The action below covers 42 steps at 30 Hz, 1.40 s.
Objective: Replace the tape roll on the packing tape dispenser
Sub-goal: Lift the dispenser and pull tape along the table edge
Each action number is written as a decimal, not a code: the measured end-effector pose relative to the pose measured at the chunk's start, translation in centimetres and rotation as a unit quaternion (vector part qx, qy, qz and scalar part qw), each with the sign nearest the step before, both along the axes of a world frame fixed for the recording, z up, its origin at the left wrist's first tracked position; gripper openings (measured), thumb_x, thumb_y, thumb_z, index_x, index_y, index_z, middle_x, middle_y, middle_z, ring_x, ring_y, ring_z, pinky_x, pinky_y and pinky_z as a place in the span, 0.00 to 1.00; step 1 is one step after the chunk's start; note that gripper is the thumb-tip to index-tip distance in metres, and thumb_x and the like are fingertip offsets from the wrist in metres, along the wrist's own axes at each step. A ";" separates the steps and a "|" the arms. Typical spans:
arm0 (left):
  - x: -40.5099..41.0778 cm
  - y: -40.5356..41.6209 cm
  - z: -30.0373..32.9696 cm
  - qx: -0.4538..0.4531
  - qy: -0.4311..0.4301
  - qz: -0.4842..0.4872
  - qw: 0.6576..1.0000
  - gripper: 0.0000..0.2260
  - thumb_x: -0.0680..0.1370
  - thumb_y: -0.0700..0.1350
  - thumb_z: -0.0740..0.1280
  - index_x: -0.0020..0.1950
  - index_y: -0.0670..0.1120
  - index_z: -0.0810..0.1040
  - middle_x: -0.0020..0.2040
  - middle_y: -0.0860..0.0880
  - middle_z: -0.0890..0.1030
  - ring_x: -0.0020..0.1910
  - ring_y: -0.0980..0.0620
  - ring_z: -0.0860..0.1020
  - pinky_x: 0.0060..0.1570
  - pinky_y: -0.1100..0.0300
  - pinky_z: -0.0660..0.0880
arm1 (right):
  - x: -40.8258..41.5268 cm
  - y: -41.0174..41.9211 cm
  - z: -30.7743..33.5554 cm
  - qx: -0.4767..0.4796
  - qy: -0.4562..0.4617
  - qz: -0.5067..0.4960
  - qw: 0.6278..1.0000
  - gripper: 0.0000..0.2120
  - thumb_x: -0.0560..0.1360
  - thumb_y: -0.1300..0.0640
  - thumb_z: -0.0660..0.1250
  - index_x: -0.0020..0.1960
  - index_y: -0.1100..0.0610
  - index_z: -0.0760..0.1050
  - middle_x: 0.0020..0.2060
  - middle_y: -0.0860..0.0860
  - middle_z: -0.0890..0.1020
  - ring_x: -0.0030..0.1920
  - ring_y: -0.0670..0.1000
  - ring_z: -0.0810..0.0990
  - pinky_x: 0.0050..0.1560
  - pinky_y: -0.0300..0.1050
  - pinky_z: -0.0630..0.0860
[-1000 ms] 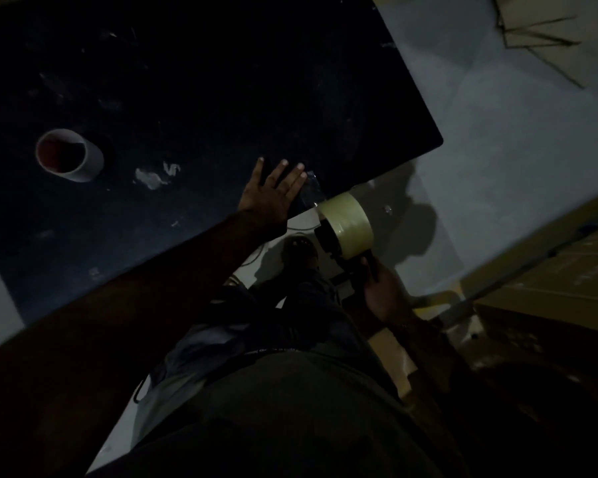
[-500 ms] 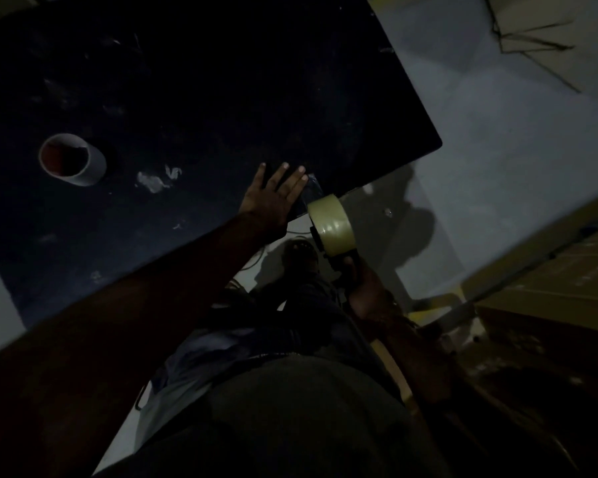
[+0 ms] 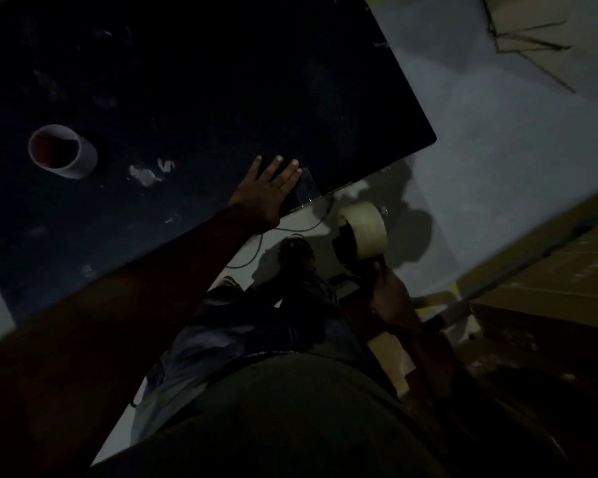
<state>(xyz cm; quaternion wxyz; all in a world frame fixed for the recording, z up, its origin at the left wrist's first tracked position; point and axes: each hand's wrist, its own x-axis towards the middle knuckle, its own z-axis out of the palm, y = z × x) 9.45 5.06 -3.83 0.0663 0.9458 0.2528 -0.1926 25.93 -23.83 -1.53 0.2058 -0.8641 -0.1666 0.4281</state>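
My right hand (image 3: 392,298) grips the handle of a dark tape dispenser (image 3: 347,244) that carries a pale yellow tape roll (image 3: 368,229), held below the near edge of the black table (image 3: 187,81). My left hand (image 3: 268,193) lies flat on the table near that edge, fingers spread, pressing a clear strip of tape (image 3: 306,188) that reaches the table's edge. An empty grey cardboard core (image 3: 63,155) lies on its side at the table's left.
Small white scraps (image 3: 147,172) lie on the table between the core and my left hand. A thin cable (image 3: 311,224) runs on the pale floor under the edge. Cardboard boxes (image 3: 549,281) stand at the right, flattened cardboard (image 3: 546,32) at top right.
The dispenser with its roll has swung right and away from the table's edge after coming close to my left hand. My left hand stays flat on the table.
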 end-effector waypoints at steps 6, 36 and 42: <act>1.6 0.0 3.4 -0.028 -0.037 0.035 0.998 0.28 0.83 0.57 0.55 0.82 0.50 0.59 0.82 0.44 0.63 0.77 0.41 0.66 0.79 0.36 0.52 | 0.6 2.5 2.9 0.071 0.006 -0.012 0.997 0.25 0.84 0.34 0.51 0.42 0.49 0.75 0.33 0.48 0.76 0.35 0.48 0.75 0.36 0.41 0.67; -10.0 1.7 12.3 0.037 -0.142 0.458 0.877 0.22 0.80 0.49 0.65 0.74 0.46 0.72 0.66 0.41 0.80 0.64 0.37 0.77 0.62 0.44 0.74 | 0.8 26.2 8.5 0.152 0.123 0.224 0.955 0.23 0.86 0.46 0.61 0.50 0.65 0.81 0.36 0.54 0.86 0.36 0.50 0.81 0.41 0.45 0.76; -10.9 1.6 11.9 0.049 -0.203 0.501 0.840 0.29 0.79 0.45 0.67 0.79 0.41 0.65 0.71 0.39 0.76 0.64 0.36 0.76 0.63 0.43 0.75 | -1.7 30.8 6.2 0.134 0.101 0.254 0.952 0.23 0.87 0.47 0.59 0.48 0.64 0.82 0.34 0.51 0.84 0.30 0.44 0.78 0.34 0.40 0.72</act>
